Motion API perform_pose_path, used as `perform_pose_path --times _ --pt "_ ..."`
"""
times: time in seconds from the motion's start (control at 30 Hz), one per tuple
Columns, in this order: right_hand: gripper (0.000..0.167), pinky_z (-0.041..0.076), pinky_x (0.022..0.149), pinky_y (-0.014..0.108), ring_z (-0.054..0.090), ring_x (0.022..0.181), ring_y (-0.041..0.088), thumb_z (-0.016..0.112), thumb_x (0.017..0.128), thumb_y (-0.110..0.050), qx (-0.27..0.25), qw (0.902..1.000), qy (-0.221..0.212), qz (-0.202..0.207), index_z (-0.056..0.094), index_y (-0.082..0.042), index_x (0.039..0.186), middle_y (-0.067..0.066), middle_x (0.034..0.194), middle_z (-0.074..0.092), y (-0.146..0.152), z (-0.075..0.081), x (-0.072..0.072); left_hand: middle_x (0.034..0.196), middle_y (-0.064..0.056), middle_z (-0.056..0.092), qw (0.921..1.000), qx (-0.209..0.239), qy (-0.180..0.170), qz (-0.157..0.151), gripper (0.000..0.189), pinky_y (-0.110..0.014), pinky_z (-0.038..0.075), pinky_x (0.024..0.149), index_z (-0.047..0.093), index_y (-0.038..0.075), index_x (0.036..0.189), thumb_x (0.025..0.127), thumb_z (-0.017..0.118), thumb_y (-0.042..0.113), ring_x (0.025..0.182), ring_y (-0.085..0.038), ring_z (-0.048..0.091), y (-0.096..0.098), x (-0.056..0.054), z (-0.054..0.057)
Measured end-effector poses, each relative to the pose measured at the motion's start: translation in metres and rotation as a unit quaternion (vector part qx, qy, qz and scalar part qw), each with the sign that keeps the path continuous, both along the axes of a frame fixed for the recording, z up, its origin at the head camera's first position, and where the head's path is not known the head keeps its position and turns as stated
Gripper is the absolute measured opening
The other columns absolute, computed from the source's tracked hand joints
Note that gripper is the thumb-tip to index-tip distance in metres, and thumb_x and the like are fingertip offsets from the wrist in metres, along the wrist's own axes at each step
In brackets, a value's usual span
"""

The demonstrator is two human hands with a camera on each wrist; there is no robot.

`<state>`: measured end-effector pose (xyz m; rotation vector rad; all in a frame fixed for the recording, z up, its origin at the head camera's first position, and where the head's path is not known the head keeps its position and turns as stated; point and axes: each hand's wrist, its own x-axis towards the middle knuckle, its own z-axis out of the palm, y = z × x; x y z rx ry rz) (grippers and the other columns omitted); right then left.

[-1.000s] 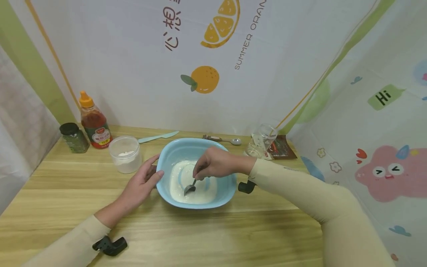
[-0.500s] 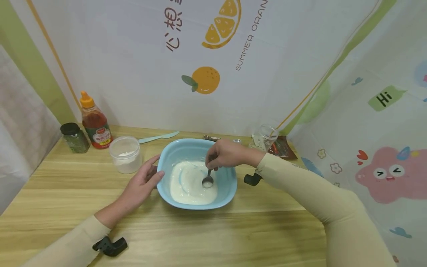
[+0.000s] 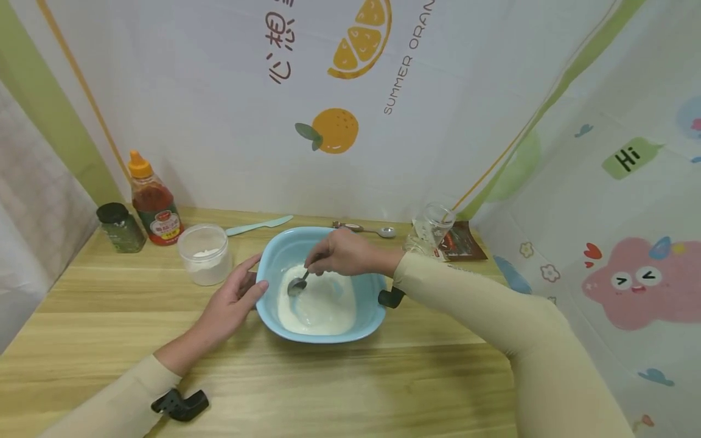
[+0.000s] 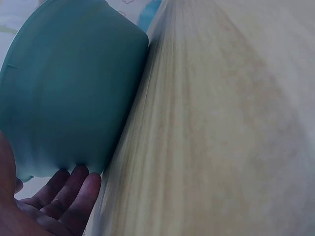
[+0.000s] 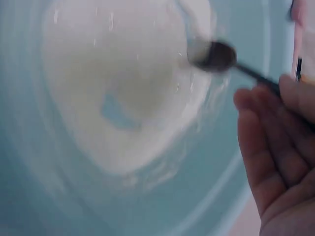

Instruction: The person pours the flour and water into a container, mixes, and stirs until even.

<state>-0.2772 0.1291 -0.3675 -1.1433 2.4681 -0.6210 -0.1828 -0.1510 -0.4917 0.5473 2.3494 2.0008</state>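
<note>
A light blue basin (image 3: 370, 304) stands on the table with a white, runny batter-like mixture (image 3: 325, 313) in its bottom. My left hand (image 3: 232, 302) holds its left side, thumb over the rim. In the left wrist view the fingers (image 4: 83, 196) press against the outer wall (image 4: 74, 88). My right hand (image 3: 341, 252) pinches the handle of a small dark spoon (image 3: 297, 287) above the basin. The spoon's bowl (image 5: 216, 56) is at the mixture's edge in the right wrist view, slightly blurred. Blue basin floor shows through a streak in the mixture.
Along the left stand a green-filled jar (image 3: 122, 229), a red sauce bottle (image 3: 159, 210) and a clear tub (image 3: 205, 255) of white powder. Behind the basin lie a mint knife (image 3: 260, 225) and a brown-handled spoon (image 3: 364, 229). A glass jar (image 3: 432, 228) and brown packet (image 3: 465, 242) sit back right.
The right hand has moved the spoon through the basin, first to the right, then back to the left and farther from me. The left hand has stayed on the rim.
</note>
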Motion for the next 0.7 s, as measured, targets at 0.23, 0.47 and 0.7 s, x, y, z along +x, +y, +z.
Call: perform_pose_path --times 0.23,0.47,0.7 --pt "0.013 0.06 0.075 0.026 0.071 0.085 0.008 0.077 0.107 -0.019 0.065 0.9923 0.092 -0.05 0.087 -0.011 0.11 -0.005 0.099 0.082 0.026 0.008 -0.01 0.138 -0.03 0.066 1.0 -0.001 0.0 -0.005 0.064 -0.032 0.068 0.087 0.027 0.012 0.177 0.12 0.055 0.021 0.117 -0.042 0.074 0.001 -0.001 0.002" --pt "0.011 0.058 0.071 0.028 0.074 0.077 0.011 0.077 0.105 -0.018 0.088 0.996 0.008 0.013 0.084 -0.016 0.097 -0.009 0.082 0.078 0.035 0.017 0.008 0.138 -0.03 0.066 1.0 -0.009 0.0 0.003 0.064 -0.03 0.067 0.087 0.027 0.012 0.177 0.12 0.054 0.022 0.118 -0.042 0.073 -0.001 0.0 0.005" --pt "0.008 0.061 0.08 0.026 0.081 0.092 0.026 0.078 0.106 -0.017 0.032 0.9949 -0.082 0.049 0.084 -0.014 0.103 -0.008 0.087 0.081 0.02 0.007 0.015 0.134 -0.032 0.067 0.9999 0.006 0.011 0.003 0.062 -0.031 0.068 0.085 0.029 0.007 0.175 0.119 0.055 0.017 0.114 -0.031 0.075 0.0 0.0 0.002"
